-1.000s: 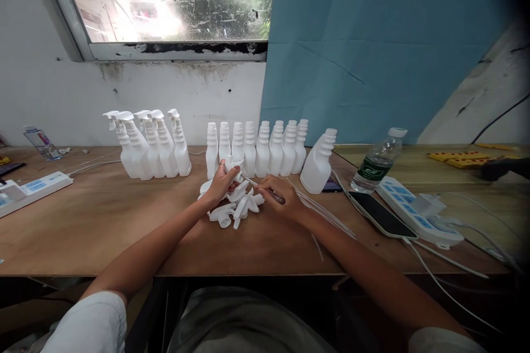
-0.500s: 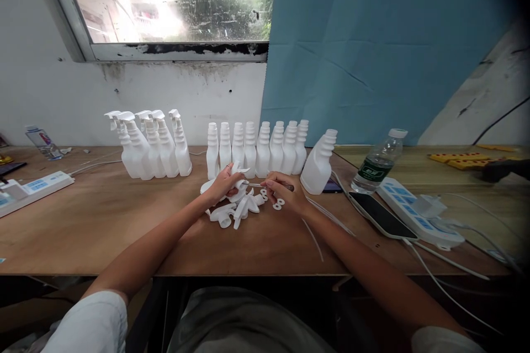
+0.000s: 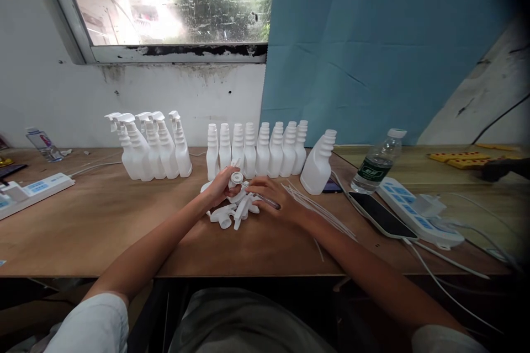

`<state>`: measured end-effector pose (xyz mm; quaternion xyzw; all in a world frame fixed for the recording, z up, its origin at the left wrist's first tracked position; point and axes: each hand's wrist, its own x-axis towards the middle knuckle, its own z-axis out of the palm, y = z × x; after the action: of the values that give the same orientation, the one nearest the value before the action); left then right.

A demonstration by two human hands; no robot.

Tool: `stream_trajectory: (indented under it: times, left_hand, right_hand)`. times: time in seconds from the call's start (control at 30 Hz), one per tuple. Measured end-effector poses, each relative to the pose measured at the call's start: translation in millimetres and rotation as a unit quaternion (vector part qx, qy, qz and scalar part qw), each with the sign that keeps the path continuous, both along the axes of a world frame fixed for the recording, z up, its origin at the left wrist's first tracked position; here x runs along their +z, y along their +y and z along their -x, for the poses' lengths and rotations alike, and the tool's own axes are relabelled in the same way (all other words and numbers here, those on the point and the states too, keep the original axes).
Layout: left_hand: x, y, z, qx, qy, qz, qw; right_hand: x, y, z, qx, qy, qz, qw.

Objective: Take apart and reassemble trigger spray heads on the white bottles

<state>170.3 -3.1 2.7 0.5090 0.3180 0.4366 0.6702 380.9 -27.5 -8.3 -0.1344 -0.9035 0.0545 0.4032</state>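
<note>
My left hand (image 3: 221, 186) is closed around a white spray trigger head (image 3: 236, 177), its round collar opening turned toward me. In my right hand (image 3: 276, 197) is a thin tool with a metal shaft and a dark handle (image 3: 271, 202); its exact kind is unclear. The tool's tip is at the collar, and whether it touches is hard to see. Below both hands lies a pile of loose white trigger heads (image 3: 223, 215). Several white bottles (image 3: 262, 154) without tops stand in a row behind. Thin white tubes (image 3: 327, 212) lie beside my right forearm.
At the left stand white bottles with spray heads (image 3: 151, 149). One open-topped bottle (image 3: 318, 162), a water bottle (image 3: 375, 162), a phone (image 3: 383, 215) and a power strip (image 3: 420, 220) are at the right. Another power strip (image 3: 37, 190) lies far left. A dark-gloved hand (image 3: 505, 170) shows at the right edge.
The trigger head in my left hand has turned, so its collar opening now faces me. My right hand has moved slightly left and down, covering the small white rings seen before.
</note>
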Motion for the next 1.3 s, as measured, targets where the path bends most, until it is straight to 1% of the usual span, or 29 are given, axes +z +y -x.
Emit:
stream_trajectory:
  times: [0.13,0.23,0.3,0.37,0.47,0.57,0.73,0.8,0.93,1.03,1.17,1.3]
  left_hand:
    - [0.8,-4,-2,0.010,0.003,-0.008,1.000]
    - [1.9,-6,-2,0.023,0.024,-0.024,0.999]
    - [2.8,-5,-2,0.031,0.032,-0.030,0.999]
    - [3.5,-3,0,0.047,0.036,-0.042,0.997]
    - [3.6,1,3,0.099,0.050,-0.070,0.991]
    - [2.3,6,9,0.148,0.053,-0.097,0.983]
    - [0.9,9,15,0.174,0.060,-0.106,0.977]
    - [1.9,8,12,0.169,0.049,-0.095,0.980]
    - [4.4,1,3,0.137,0.020,-0.060,0.989]
    - [3.8,-2,-2,0.110,0.016,-0.045,0.993]
    - [1.1,-2,-1,0.076,0.021,-0.028,0.996]
    - [0.7,-2,1,0.056,0.025,-0.016,0.998]
  right_hand:
    - [0.6,1,-1,-0.004,-0.050,-0.075,0.996]
    - [1.4,1,-1,-0.004,-0.088,-0.089,0.992]
    - [1.9,0,-1,-0.001,-0.089,-0.062,0.994]
    - [2.6,-3,-1,0.009,-0.063,-0.017,0.998]
    - [4.1,-4,-4,0.015,0.008,0.058,0.998]
    - [5.5,0,-10,-0.007,0.077,0.117,0.990]
    - [4.7,10,-19,-0.045,0.130,0.147,0.979]
    - [3.8,10,-18,-0.040,0.128,0.151,0.979]
    - [2.0,3,-12,-0.011,0.105,0.131,0.986]
    - [1.2,0,-8,0.011,0.102,0.123,0.987]
    - [0.5,0,-7,0.030,0.104,0.125,0.986]
    - [0.6,1,-7,0.041,0.110,0.121,0.986]
